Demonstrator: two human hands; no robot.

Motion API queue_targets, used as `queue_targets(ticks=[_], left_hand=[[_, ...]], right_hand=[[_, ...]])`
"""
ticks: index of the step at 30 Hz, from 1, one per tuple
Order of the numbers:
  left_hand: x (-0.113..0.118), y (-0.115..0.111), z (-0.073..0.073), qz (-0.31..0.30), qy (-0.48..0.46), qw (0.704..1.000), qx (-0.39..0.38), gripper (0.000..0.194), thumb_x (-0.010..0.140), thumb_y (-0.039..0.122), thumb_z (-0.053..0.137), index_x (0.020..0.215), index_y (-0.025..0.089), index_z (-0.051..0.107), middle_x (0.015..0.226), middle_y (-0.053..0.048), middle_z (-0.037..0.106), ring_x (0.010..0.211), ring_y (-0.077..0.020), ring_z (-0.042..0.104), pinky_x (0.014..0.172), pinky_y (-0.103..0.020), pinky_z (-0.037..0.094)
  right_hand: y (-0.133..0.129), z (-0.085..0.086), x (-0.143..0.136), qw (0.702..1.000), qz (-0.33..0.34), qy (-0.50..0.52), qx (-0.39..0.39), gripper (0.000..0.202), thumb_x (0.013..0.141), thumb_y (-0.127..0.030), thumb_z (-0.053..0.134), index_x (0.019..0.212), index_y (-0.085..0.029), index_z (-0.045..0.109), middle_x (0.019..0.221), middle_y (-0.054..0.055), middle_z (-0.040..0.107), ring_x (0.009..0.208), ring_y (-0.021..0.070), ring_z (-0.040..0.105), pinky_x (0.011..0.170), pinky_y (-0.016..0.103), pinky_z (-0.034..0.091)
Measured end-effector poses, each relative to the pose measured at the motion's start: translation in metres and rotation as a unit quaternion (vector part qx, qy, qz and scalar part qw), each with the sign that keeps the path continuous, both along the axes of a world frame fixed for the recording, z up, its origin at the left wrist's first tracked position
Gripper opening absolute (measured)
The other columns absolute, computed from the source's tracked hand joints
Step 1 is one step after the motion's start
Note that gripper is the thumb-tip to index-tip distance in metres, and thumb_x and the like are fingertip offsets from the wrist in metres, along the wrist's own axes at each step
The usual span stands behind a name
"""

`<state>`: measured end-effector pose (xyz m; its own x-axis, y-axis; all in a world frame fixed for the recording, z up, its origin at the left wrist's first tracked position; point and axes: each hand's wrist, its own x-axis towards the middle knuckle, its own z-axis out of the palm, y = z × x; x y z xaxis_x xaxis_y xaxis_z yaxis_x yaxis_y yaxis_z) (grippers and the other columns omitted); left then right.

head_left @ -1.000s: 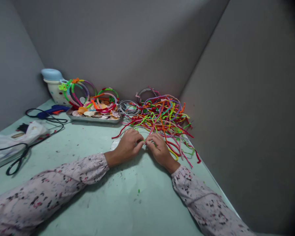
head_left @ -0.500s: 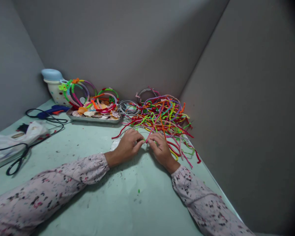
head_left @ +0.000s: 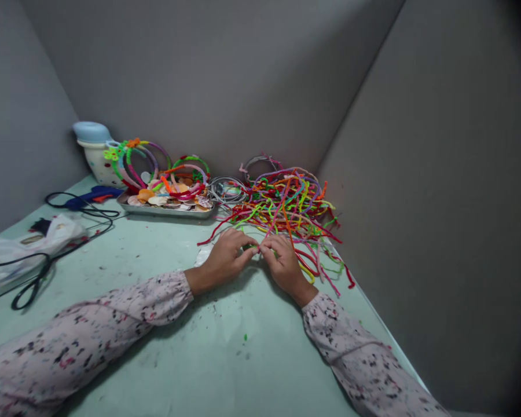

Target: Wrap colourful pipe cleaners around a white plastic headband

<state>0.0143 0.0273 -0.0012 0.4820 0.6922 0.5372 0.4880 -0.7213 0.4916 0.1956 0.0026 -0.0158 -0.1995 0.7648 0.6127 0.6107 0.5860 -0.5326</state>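
Observation:
My left hand (head_left: 229, 255) and my right hand (head_left: 283, 262) meet fingertip to fingertip over the table, just in front of a heap of coloured pipe cleaners (head_left: 286, 202). Between the pinched fingers is a pink pipe cleaner (head_left: 268, 233), with a bit of green beside it. The fingers hide most of the held part. Thumb and forefinger of each hand are closed on it. Behind my right hand an orange pipe cleaner (head_left: 287, 223) slants down from the heap.
A metal tray (head_left: 169, 213) holds shells and headbands wrapped in pipe cleaner. Left of it stand a spotted container with a blue lid (head_left: 94, 153), a black cable (head_left: 47, 263) and a white plastic bag (head_left: 15, 255). Plain wire rings (head_left: 228, 190) lie beside the heap.
My left fingertips have shifted slightly right, closer against my right fingertips, covering more of the pink pipe cleaner. The arms and the other things stay where they were.

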Motion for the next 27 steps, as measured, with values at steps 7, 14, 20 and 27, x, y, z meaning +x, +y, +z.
queue_targets(ticks=[7, 14, 20, 27], left_hand=[[-0.0004, 0.0018, -0.0003, 0.036, -0.037, 0.999, 0.000, 0.017, 0.088, 0.032, 0.058, 0.090, 0.021, 0.072, 0.079, -0.003, 0.067, 0.082, -0.0188, 0.054, 0.079, -0.035, 0.041], [-0.0009, 0.0028, 0.0029, 0.052, -0.098, 0.993, -0.027, 0.016, 0.088, 0.029, 0.057, 0.085, 0.020, 0.070, 0.086, -0.002, 0.070, 0.085, -0.0177, 0.058, 0.085, -0.036, 0.042], [0.0000, 0.0031, 0.0024, 0.046, -0.137, 0.988, -0.051, 0.016, 0.087, 0.029, 0.058, 0.085, 0.020, 0.070, 0.084, -0.003, 0.069, 0.083, -0.0179, 0.058, 0.081, -0.034, 0.044], [-0.0004, 0.0020, 0.0033, 0.039, -0.139, 0.988, -0.049, 0.016, 0.087, 0.029, 0.058, 0.085, 0.020, 0.071, 0.084, -0.003, 0.069, 0.084, -0.0179, 0.058, 0.083, -0.033, 0.043]], right_hand=[[-0.0026, -0.0008, -0.0006, 0.994, -0.074, 0.005, 0.085, 0.008, 0.088, -0.026, 0.056, 0.095, -0.023, 0.059, 0.099, 0.008, 0.061, 0.099, 0.0242, 0.054, 0.089, 0.042, 0.043], [-0.0023, -0.0027, 0.0016, 0.995, -0.043, -0.019, 0.091, 0.009, 0.090, -0.022, 0.053, 0.087, -0.023, 0.061, 0.087, 0.006, 0.064, 0.089, 0.0221, 0.057, 0.083, 0.040, 0.045], [0.0002, -0.0076, -0.0024, 0.995, -0.035, -0.055, 0.080, 0.021, 0.088, -0.023, 0.056, 0.109, -0.020, 0.059, 0.103, 0.010, 0.063, 0.100, 0.0247, 0.054, 0.089, 0.043, 0.044], [-0.0024, -0.0074, -0.0043, 0.995, -0.029, -0.086, 0.045, 0.016, 0.088, -0.029, 0.058, 0.101, -0.019, 0.062, 0.084, 0.005, 0.060, 0.083, 0.0215, 0.053, 0.078, 0.037, 0.044]])
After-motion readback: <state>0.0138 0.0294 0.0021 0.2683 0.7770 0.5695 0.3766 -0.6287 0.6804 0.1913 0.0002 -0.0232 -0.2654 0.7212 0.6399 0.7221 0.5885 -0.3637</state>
